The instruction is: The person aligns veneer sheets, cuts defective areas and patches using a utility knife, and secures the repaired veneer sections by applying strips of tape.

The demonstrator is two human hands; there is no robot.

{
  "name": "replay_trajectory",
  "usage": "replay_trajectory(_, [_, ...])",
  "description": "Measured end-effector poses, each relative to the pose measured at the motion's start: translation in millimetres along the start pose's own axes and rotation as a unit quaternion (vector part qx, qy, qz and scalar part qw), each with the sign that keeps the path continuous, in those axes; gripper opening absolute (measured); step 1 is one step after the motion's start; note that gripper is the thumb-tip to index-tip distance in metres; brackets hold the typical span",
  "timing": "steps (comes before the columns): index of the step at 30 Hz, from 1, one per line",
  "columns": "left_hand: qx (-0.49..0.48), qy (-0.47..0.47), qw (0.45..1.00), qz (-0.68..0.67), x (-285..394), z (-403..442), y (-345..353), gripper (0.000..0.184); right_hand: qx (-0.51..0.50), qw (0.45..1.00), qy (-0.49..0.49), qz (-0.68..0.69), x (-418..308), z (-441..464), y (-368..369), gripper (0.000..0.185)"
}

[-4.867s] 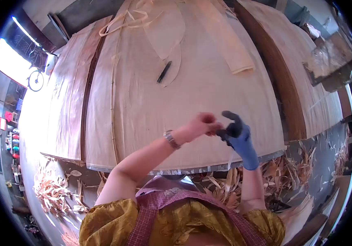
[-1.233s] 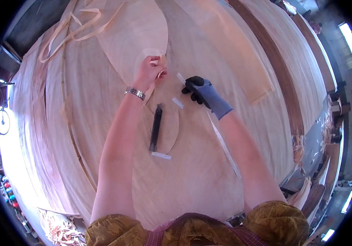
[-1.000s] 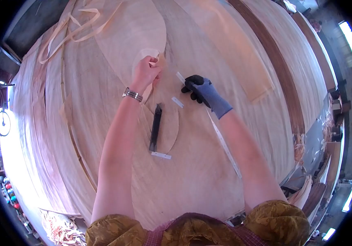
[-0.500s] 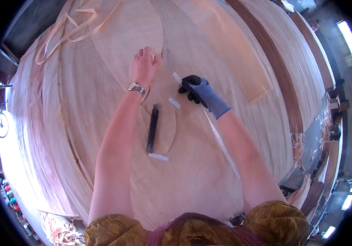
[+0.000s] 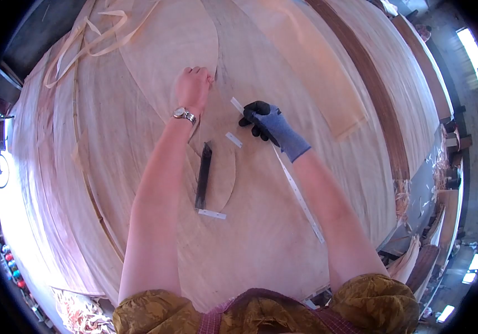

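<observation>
My bare left hand [image 5: 193, 88], with a wristwatch [image 5: 184, 114] on the wrist, rests on a wood veneer sheet [image 5: 166, 44] by its curved edge. Its fingers are curled in; whatever they hold is hidden. My right hand [image 5: 260, 119], in a blue and black glove, pinches a long white perforated tape strip [image 5: 297, 192]. One end pokes out past the fingertips and the rest trails down beside my forearm. Between my arms lies a dark, narrow tool [image 5: 203, 175], its kind unclear. Short tape pieces [image 5: 234, 140] [image 5: 212, 214] lie near it.
Large veneer sheets cover the broad work surface. A dark brown strip [image 5: 361, 72] runs along the right, beside a paler orange veneer piece [image 5: 328, 94]. Curled thin strips [image 5: 102, 44] lie at upper left. Shavings [image 5: 83, 312] are heaped at lower left.
The whole view has shifted slightly. The fingers of my left hand, blurred before, now look sharper and more tightly curled. My right hand keeps its pinch on the tape strip.
</observation>
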State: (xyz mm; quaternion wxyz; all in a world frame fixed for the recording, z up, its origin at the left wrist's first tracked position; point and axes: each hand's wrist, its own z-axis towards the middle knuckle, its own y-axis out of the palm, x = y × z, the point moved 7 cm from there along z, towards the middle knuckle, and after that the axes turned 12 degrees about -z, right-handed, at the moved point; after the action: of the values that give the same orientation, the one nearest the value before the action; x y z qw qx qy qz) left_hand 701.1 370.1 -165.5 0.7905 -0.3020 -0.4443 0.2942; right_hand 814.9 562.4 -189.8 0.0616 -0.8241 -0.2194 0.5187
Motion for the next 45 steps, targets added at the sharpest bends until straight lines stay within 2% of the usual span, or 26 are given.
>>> replay_trajectory(6, [0.01,0.016,1.0,-0.012,8,-3,-6,0.006,0.006,1.0,0.004,-0.013,1,2,0,0.023])
replay_trajectory(10, [0.069,0.018,0.997,-0.007,-9,-7,11,0.005,0.004,1.0,0.002,0.004,0,1,0,0.023])
replay_trajectory(12, [0.067,0.034,0.997,-0.028,-10,-10,16,0.004,0.008,1.0,-0.004,0.01,2,2,-1,0.023])
replay_trajectory(15, [-0.006,-0.002,0.999,0.031,-9,-8,16,0.005,0.006,1.0,0.001,0.001,4,4,1,0.023])
replay_trajectory(21, [0.013,-0.001,1.0,0.006,-19,-6,27,0.008,0.009,1.0,0.007,0.007,1,1,0,0.023])
replay_trajectory(26, [-0.001,-0.04,0.981,-0.19,-48,-5,48,0.009,0.011,1.0,0.005,-0.008,1,3,0,0.023])
replay_trajectory(28, [-0.006,-0.045,0.981,-0.188,-46,-4,47,0.009,0.009,1.0,0.003,-0.005,1,3,0,0.023])
replay_trajectory(33, [-0.024,-0.02,0.999,0.015,-26,-6,33,0.008,0.01,1.0,0.003,-0.012,3,5,0,0.022])
replay_trajectory(36, [-0.019,-0.02,0.999,0.025,-13,-11,17,0.009,0.009,1.0,0.005,0.002,1,1,1,0.021])
replay_trajectory(39, [-0.061,-0.004,0.998,0.021,-17,-5,13,0.011,-0.003,1.0,0.0,0.031,5,5,1,0.02])
replay_trajectory(40, [-0.014,-0.075,0.966,-0.248,-45,-2,19,0.012,-0.008,0.999,-0.001,0.043,7,6,2,0.02])
replay_trajectory(41, [0.033,-0.14,0.856,-0.496,-87,3,42,0.012,-0.005,0.999,0.004,0.036,7,5,1,0.02])
replay_trajectory(43, [0.113,-0.188,0.757,-0.615,-112,2,40,0.015,0.0,1.0,0.013,0.025,6,4,1,0.02])
replay_trajectory(44, [0.147,-0.18,0.825,-0.516,-121,1,30,0.017,0.004,1.0,0.016,0.022,6,4,0,0.021])
replay_trajectory(45, [0.186,-0.167,0.845,-0.473,-118,-3,14,0.019,0.008,1.0,0.018,0.018,5,3,0,0.021])
